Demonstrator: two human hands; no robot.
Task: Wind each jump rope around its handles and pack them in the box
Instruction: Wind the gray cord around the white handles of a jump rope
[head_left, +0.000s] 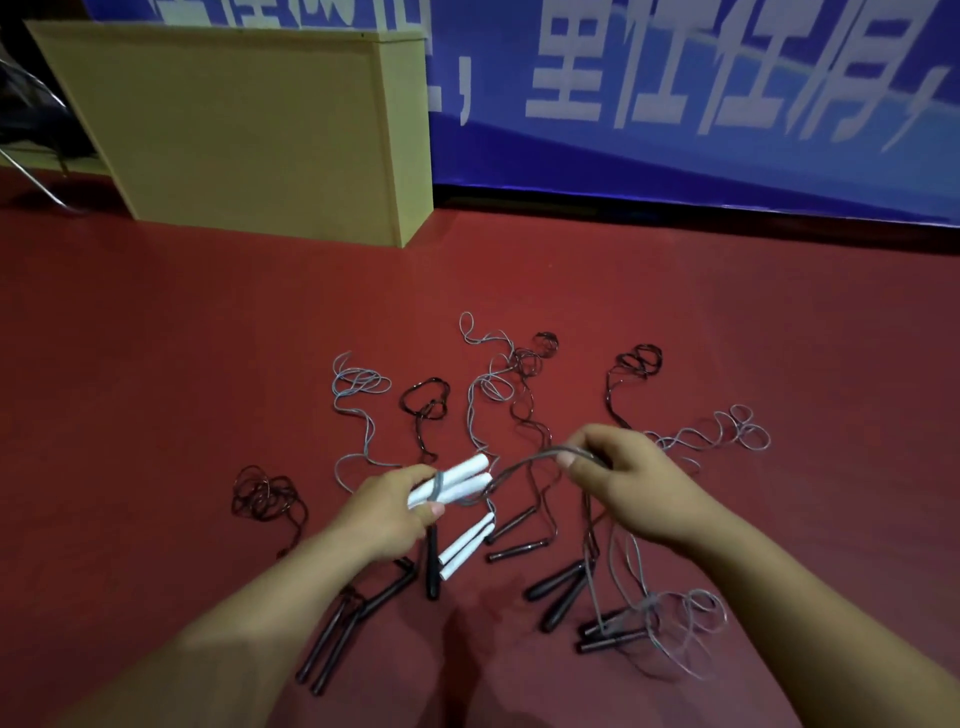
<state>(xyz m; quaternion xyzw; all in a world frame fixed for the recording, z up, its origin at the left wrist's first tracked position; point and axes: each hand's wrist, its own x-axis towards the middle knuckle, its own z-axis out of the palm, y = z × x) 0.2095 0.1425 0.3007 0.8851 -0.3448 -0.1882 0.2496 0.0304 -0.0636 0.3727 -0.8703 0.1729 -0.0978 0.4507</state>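
Note:
My left hand (387, 512) grips a pair of white jump rope handles (462, 480) held side by side, with a few turns of grey rope wound round them. My right hand (623, 480) pinches that grey rope (524, 465) a short way to the right; the cord arcs between the two hands. Below the hands, several other jump ropes lie on the red floor: a second white-handled pair (467, 545) and several black-handled pairs (558, 592) with tangled grey and dark cords. No box for packing shows clearly.
A tall yellow panel or cabinet (249, 130) stands on the floor at the back left. A blue banner with white characters (701, 104) covers the back wall. Metal chair legs (31, 176) show at the far left. Loose cord piles (265, 493) spread across the red floor (156, 364).

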